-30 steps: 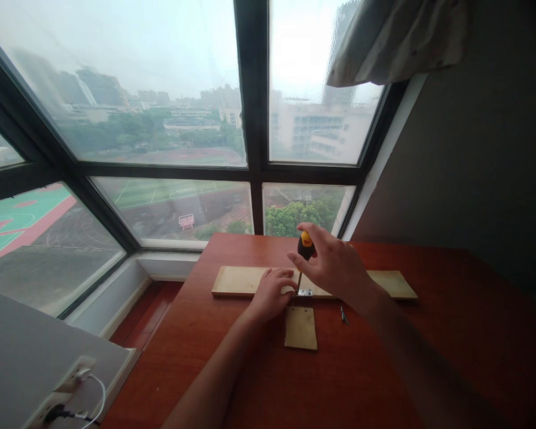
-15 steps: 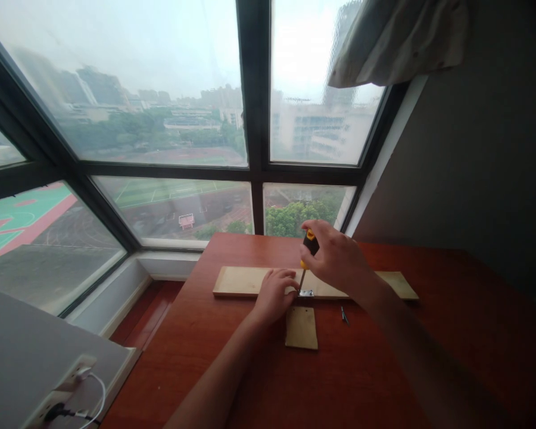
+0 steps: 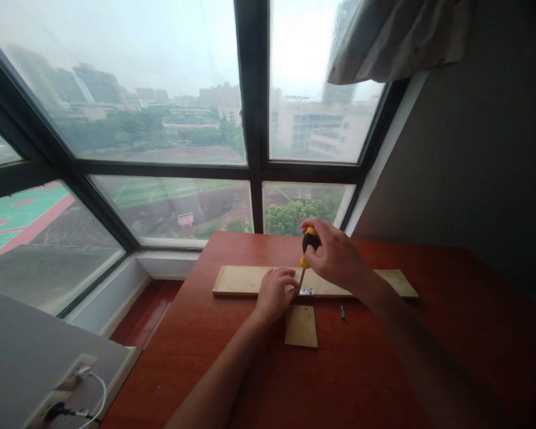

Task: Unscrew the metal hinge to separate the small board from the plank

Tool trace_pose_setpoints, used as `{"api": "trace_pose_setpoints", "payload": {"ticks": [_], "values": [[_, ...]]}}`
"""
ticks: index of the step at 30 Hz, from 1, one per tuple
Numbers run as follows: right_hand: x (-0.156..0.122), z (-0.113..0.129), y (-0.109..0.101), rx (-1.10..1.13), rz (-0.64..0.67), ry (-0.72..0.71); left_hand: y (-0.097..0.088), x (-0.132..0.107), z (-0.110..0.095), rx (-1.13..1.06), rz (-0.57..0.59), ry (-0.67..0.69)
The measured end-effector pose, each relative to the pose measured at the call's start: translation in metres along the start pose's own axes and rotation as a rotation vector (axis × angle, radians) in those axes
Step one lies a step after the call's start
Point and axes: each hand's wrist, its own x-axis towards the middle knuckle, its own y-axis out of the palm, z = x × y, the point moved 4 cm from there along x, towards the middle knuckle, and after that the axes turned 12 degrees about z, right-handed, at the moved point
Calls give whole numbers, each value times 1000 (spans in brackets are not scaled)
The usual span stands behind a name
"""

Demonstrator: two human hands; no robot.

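Note:
My right hand (image 3: 337, 256) is closed around the black and yellow handle of a screwdriver (image 3: 307, 245), held nearly upright. Its thin shaft points down at a small metal bracket (image 3: 306, 292) on the front edge of a long pale wooden board (image 3: 241, 280). My left hand (image 3: 274, 293) rests on that board just left of the bracket, fingers curled and pressing down. A small square wooden piece (image 3: 301, 326) lies flat on the red-brown table (image 3: 429, 357) right in front of the bracket.
A loose screw (image 3: 343, 313) lies on the table right of the small piece. Large windows stand behind the table's far edge, with a curtain (image 3: 397, 36) at the top right. A power socket with a white cable (image 3: 71, 387) sits at the lower left.
My right hand has turned on the screwdriver handle, so more of the yellow and black grip shows. The left hand and the boards have stayed put.

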Motion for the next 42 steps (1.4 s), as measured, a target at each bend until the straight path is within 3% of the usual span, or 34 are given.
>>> {"api": "trace_pose_setpoints", "payload": {"ticks": [4,12,18,25,31,39,42], "values": [[1,-3,0,-92,13,86,0,0,1,-11,-4,1],[-1,-1,0,-53,24,18,-1,0,0,-29,-4,-14],[1,-3,0,-135,15,117,-1,0,0,-30,-6,-9],[-1,1,0,-89,20,-11,0,0,2,-40,-9,-17],[3,1,-3,-247,-3,151,0,1,2,-38,-15,-5],[0,9,-6,-150,47,-12,0,0,2,-41,-21,-6],[1,9,-8,-201,-6,54,0,0,2,-43,-28,0]]}}
